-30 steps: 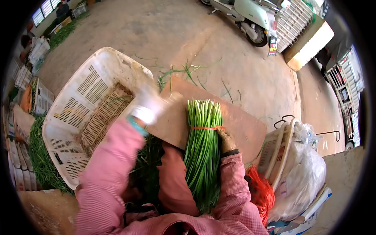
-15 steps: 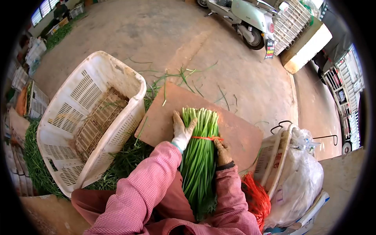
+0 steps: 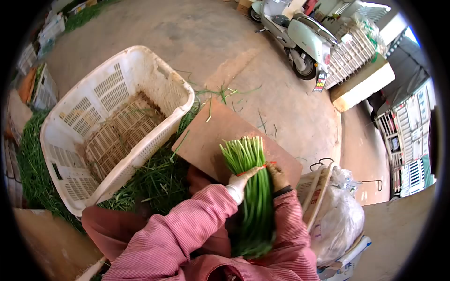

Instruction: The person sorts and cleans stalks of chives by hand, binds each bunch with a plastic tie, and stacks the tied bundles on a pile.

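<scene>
A bunch of long green chive-like stalks, with pale cut ends facing away from me, is tied by a thin red band. Its lower, leafy part hangs blurred between my forearms. My left hand, in a pale glove, is closed on the left side of the bunch at the band, thumb laid across the stalks. Opposite it, my right hand, in a dirty brownish glove, grips the right side by the band, its fingers partly hidden. Under the cut ends is a flat brown board.
A white slatted crate stands at left, among loose green trimmings. To the right are another crate and a clear plastic bag. Farther off, a scooter is parked beside a pale block.
My left hand has slid from near the cut ends down to the band and closed there. The bunch is now tilted, its cut ends fanning left. The camera view has shifted.
</scene>
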Demonstrator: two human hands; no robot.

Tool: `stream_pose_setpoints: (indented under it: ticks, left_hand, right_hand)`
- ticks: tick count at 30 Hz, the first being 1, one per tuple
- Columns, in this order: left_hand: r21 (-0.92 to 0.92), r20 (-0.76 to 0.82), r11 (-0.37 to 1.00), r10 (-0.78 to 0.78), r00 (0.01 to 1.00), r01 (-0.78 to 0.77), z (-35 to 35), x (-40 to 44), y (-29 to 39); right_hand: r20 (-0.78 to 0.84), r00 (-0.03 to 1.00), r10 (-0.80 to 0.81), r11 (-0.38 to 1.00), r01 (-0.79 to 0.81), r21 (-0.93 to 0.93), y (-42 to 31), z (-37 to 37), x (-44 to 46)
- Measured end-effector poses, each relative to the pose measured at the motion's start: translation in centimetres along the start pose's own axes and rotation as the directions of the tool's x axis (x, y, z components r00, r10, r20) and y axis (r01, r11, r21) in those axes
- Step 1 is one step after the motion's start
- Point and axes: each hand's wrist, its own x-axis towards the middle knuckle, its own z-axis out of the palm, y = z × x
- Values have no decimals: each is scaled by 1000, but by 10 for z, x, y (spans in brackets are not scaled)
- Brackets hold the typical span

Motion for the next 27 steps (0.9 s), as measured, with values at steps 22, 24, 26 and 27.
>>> stream_pose_setpoints:
  ticks: [22,24,26,27]
  left_hand:
    - [-597,491,495,-396,776,631,70,-90,30]
    - [-677,432,488,-342,834,551,74,-88,20]
    - [-692,451,452,-336,827,562,62,-69,-7]
    - [-708,476,415,-315,821,571,60,-62,-12]
  right_hand:
    - [277,614,739,-355,705,-614,-118,79,89]
    - [52,698,714,-264,338,-904,-118,91,78]
    - [158,576,802,-217,527,-822,-87,81,98]
    - [88,626,775,-336,526,-781,-61,71,120]
